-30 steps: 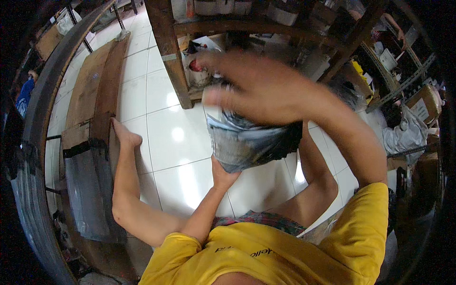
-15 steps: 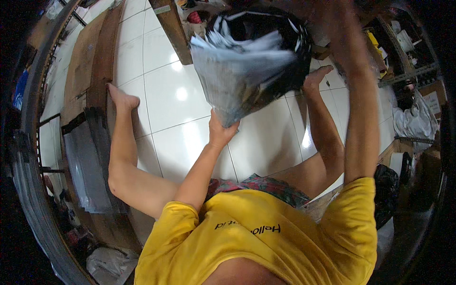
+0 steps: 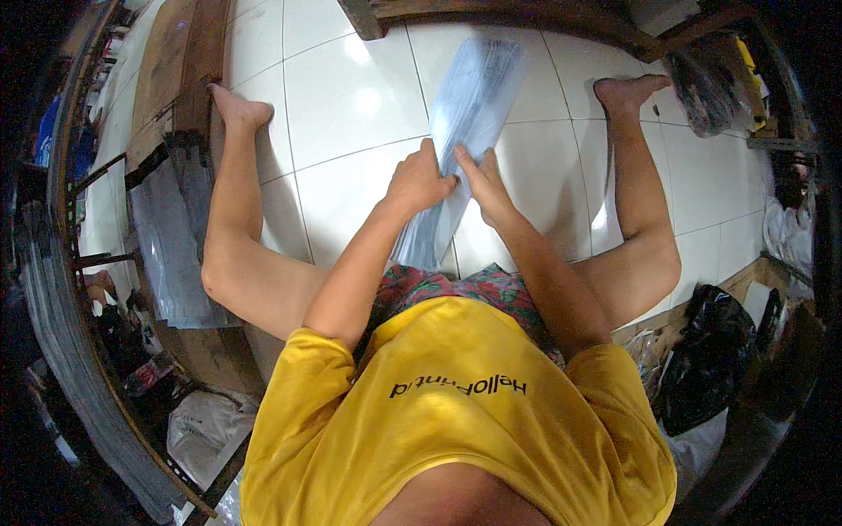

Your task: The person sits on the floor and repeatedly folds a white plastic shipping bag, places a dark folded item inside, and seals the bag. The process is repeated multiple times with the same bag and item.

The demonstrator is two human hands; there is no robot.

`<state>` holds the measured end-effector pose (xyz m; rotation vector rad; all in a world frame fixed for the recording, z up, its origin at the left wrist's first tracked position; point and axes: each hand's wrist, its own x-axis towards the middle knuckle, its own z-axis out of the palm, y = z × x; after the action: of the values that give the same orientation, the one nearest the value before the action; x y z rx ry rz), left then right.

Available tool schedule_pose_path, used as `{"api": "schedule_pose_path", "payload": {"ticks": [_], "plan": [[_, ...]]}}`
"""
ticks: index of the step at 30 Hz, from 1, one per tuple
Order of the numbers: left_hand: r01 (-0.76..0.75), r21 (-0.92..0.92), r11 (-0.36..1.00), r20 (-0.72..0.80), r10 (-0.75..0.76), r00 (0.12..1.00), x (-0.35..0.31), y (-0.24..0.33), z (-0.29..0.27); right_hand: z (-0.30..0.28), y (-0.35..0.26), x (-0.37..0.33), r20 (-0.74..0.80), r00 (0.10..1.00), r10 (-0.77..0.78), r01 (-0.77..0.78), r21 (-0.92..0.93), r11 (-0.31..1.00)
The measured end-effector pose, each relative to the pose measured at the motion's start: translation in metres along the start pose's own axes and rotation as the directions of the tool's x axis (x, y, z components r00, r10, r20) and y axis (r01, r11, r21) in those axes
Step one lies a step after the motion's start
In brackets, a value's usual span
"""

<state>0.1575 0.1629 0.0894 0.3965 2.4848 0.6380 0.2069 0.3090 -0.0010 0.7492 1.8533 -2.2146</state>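
A long, flat bundle of clear bluish plastic sheets or bags (image 3: 478, 88) slants between my legs, just over the white tiles, its lower end by my shorts. My left hand (image 3: 423, 181) is closed around its left edge near the middle. From the opposite side my right hand (image 3: 485, 184) pinches the right edge, thumb on top. The two hands are close together but apart. Fingers beneath the bundle are hidden.
Stacked clear plastic (image 3: 175, 237) lies on brown cardboard (image 3: 171, 70) at the left. A wooden frame (image 3: 526, 16) crosses the far side. Dark plastic packs (image 3: 710, 88) sit at far right; a black plastic bag (image 3: 709, 359) is near my right elbow. A metal rack (image 3: 66, 175) stands left.
The bundle, fanned out and raised with black plastic around it, is now lower, flat and narrow. My right hand has come down from the upper right onto it. The view has shifted.
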Motion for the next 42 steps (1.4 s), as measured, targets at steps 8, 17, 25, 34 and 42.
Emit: {"api": "schedule_pose_path", "payload": {"ticks": [8,17,25,34,42], "plan": [[-0.065,-0.173,0.983,-0.015,0.063,0.998,-0.020,0.029,0.010,-0.010,-0.050,-0.045,-0.099,0.982,0.163,-0.140,0.204,0.969],[-0.194,0.124,0.973,-0.080,0.205,0.976,-0.013,0.028,0.060,-0.084,-0.022,-0.052,-0.272,0.930,0.248,-0.175,0.267,0.948],[0.011,0.249,0.968,-0.203,0.041,0.978,0.011,0.018,0.048,-0.110,0.023,-0.032,-0.158,0.939,0.306,-0.241,0.332,0.912],[0.231,0.030,0.972,-0.271,-0.215,0.938,0.033,-0.042,0.019,-0.095,0.050,-0.010,-0.286,0.929,0.235,-0.199,0.147,0.969],[0.289,-0.014,0.957,-0.288,-0.281,0.916,0.047,-0.096,-0.004,-0.085,0.037,-0.028,-0.198,0.944,0.263,-0.218,0.223,0.950]]}}
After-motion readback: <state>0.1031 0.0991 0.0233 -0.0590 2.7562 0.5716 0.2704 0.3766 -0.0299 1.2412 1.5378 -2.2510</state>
